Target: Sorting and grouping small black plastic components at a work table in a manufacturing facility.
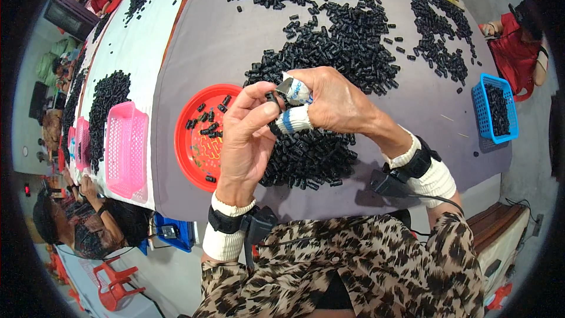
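Over the near middle of the table, my left hand (246, 141) pinches a small black plastic part (272, 99) between thumb and fingertips. Close against it, my right hand (344, 101) grips a small metal blade (285, 86), its handle hidden by the fingers. White wrapping with blue marks (296, 119) covers fingers of the right hand. Beneath and beyond both hands spreads a heap of black cylindrical parts (329, 53). To the left of my left hand, a red plate (183, 141) holds several similar black parts.
A pink basket (126, 150) stands left on white cloth, beside another black pile (109, 97). At the right edge is a blue basket (484, 109) with black parts. Grey cloth (412, 147) covers the table. Other people sit left and right; a red stool (115, 282) stands lower left.
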`<state>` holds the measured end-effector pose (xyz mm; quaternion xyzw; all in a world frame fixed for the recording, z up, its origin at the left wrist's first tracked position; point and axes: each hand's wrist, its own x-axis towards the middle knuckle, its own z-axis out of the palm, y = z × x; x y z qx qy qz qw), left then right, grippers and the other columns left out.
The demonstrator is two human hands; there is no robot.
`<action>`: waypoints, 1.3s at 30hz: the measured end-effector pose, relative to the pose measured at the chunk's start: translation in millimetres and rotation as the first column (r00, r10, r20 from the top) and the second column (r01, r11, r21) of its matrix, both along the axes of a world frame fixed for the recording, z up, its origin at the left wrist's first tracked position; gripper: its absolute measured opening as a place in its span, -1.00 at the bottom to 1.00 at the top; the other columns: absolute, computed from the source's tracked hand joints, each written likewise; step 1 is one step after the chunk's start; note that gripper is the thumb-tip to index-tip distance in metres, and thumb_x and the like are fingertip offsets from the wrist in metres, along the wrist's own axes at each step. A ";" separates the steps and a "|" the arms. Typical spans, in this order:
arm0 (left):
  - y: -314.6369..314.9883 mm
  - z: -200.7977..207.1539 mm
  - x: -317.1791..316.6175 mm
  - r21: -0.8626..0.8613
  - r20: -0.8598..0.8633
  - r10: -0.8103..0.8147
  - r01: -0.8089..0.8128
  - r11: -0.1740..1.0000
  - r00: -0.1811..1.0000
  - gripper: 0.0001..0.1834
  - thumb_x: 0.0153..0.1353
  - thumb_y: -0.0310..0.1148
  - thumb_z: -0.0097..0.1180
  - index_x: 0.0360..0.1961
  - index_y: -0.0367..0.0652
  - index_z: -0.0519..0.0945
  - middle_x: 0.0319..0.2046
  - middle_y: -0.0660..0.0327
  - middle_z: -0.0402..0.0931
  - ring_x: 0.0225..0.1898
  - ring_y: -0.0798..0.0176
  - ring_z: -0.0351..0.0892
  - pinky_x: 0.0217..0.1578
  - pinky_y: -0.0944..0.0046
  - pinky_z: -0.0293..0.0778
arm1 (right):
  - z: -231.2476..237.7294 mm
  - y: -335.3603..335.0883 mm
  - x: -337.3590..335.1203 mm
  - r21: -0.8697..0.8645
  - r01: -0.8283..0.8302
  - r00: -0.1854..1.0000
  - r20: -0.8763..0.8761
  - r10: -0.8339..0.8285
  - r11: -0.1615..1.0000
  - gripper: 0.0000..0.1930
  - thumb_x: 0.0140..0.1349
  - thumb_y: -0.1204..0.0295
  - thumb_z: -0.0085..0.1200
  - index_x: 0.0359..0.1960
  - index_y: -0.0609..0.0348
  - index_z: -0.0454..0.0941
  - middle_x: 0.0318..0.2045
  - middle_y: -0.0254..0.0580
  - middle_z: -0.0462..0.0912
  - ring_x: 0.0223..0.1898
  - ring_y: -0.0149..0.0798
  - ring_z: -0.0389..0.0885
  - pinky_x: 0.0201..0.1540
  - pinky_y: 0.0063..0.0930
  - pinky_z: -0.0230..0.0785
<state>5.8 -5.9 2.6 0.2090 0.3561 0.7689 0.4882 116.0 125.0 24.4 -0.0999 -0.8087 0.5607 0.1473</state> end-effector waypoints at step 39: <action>-10.9 -14.6 -8.5 -0.049 -0.037 0.043 -0.045 0.998 0.998 -0.75 0.23 -0.41 -0.03 -0.13 -0.35 0.47 -0.34 0.10 0.54 -0.37 0.34 0.54 -0.28 0.40 0.50 | -14.5 -4.1 -5.7 -0.053 -0.037 0.995 0.090 0.042 0.998 -0.63 -0.17 0.20 0.27 -0.49 0.26 0.49 -0.61 -0.24 0.51 -0.55 -0.39 0.43 -0.45 -0.46 0.29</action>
